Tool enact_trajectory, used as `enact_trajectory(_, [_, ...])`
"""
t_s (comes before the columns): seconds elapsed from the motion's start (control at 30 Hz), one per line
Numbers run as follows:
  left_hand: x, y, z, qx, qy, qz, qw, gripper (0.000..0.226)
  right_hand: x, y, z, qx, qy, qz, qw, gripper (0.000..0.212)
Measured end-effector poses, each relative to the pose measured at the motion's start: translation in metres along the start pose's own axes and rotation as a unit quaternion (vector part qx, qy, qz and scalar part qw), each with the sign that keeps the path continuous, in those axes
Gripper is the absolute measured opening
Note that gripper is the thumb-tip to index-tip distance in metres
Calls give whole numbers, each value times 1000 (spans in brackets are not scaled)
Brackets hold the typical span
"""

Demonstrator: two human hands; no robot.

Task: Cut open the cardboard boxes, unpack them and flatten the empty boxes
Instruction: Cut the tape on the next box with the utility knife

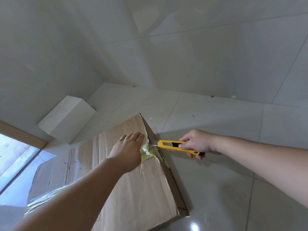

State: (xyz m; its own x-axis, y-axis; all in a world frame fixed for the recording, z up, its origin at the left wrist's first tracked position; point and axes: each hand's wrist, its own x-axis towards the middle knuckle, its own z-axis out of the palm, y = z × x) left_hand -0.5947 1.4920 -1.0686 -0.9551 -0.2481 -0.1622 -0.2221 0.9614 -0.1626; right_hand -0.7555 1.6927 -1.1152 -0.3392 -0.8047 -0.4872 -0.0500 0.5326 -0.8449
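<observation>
Left hand [129, 150] flat, fingers straight, pinning cardboard box [116, 180] mid-frame so it won't slide; right hand [196, 144] clamped on yellow cutter [176, 146], blade at taped edge seam [148, 151].

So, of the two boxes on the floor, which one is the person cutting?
The brown cardboard box with yellow tape, under the left hand; the right hand holds the knife at its edge. The white box lies untouched behind.

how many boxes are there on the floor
2. A brown cardboard box lies under the left hand; a white box sits behind it near the wall. More may lie outside the view.
</observation>
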Motion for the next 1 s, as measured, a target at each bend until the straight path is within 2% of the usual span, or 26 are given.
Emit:
enact_trajectory(0.27, [4,4,2,-42,-49,-9,998,80,4,-2,2,10,0,10,1000,13])
enact_trajectory(0.47, [12,-1,-1,-35,-71,9,997,79,3,-4,-7,-5,-1,17,1000,16])
enact_trajectory(0.57, [19,-2,-2,-3,-70,31,997,75,10,-11,3,-35,5,4,999,18])
enact_trajectory(0.73, [30,-3,-13,116,-59,89,987,63,10,-7,-14,-31,-16,14,999,19])
enact_trajectory(1.0, [35,-8,-21,157,-66,121,978,57,15,-7,-9,-7,-18,12,1000,12])
